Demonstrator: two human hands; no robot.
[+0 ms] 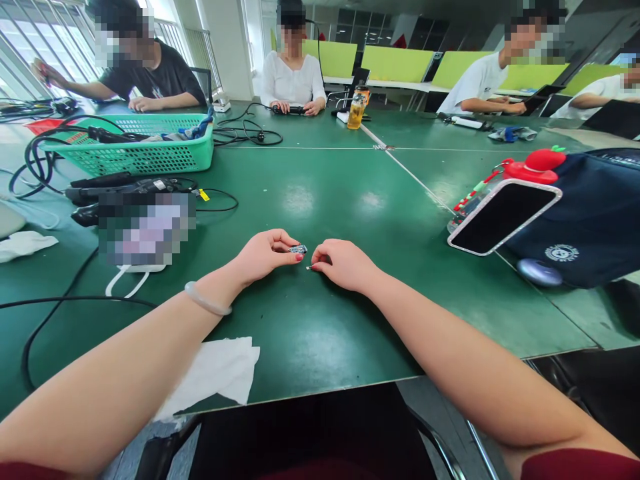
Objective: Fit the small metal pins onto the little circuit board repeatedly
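Note:
My left hand [267, 255] pinches a small circuit board [299, 249] between thumb and fingers, just over the green table [325, 347]. Close by on the right, my right hand [343, 263] has its fingertips pressed together on a tiny whitish piece [309, 268], too small to name. A narrow gap lies between the two hands, and the board and the piece are apart. Part of the board is hidden by the left fingers.
Left are a green basket [135, 157] with cables, black devices [120, 190] and a tissue [220, 373]. At right, a phone [505, 217] leans by a dark blue bag [590, 213]. A bottle [357, 110] stands farther back. Several people sit around the table.

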